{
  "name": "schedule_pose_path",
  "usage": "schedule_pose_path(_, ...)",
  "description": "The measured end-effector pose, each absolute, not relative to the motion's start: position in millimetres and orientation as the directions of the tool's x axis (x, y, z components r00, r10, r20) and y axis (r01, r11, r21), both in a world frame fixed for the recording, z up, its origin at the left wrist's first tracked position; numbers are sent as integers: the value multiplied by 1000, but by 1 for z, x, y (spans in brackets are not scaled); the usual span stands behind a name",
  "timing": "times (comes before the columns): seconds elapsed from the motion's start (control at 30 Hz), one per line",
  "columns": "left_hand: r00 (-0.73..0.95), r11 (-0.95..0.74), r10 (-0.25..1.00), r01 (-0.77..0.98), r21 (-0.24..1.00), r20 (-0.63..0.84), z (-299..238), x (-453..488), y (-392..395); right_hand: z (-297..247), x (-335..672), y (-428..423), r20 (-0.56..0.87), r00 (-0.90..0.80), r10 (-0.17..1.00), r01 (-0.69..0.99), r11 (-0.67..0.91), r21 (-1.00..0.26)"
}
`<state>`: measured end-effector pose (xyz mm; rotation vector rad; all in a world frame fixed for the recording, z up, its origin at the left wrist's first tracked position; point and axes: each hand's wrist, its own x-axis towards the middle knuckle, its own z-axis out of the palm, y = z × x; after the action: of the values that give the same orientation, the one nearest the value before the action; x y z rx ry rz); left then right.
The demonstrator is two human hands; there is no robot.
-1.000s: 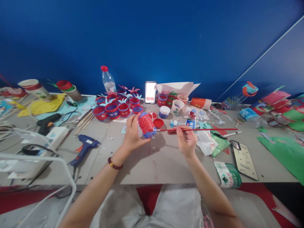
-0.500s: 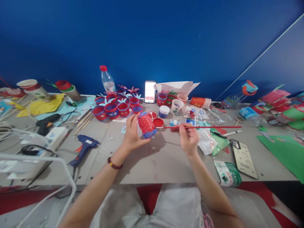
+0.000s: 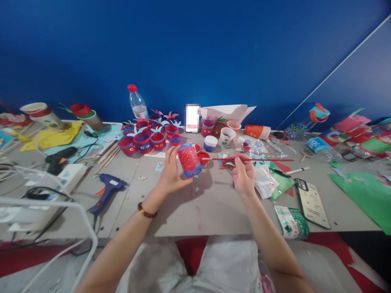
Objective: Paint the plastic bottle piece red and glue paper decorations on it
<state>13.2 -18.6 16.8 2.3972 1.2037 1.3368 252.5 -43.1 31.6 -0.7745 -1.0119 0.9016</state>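
Note:
My left hand (image 3: 171,173) is closed around a ribbed plastic bottle piece (image 3: 188,158), painted red with a blue band at its lower end, held tilted above the table. Pinched in my right hand (image 3: 243,176) is a long red paintbrush (image 3: 269,160), lying nearly level and pointing left. Its tip is at a small open pot of red paint (image 3: 204,162) just right of the bottle piece; whether it touches the paint I cannot tell. Behind them stands a white-lidded paint jar (image 3: 210,143).
Several red-and-blue painted cups (image 3: 143,141) with paper leaves stand behind my left hand. A blue glue gun (image 3: 108,189) and wooden sticks (image 3: 108,156) lie left. A phone (image 3: 312,203) and a green packet (image 3: 292,222) lie right. A paper cup (image 3: 226,137) stands behind the brush.
The brush has moved left and slightly up, its tip going from the bottle piece's edge to the red paint pot. The bottle piece has turned slightly in my left hand.

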Motion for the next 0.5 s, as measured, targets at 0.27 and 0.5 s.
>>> schedule_pose_path(0.27,409,-706,698,531,468,588,20,13,-22,34,246,-48,334,21,942,-281,326,-902)
schedule_pose_path(0.5,458,-699,714,515,497,529,18,13,-24,39,246,-50,372,6,928,-178,367,-913)
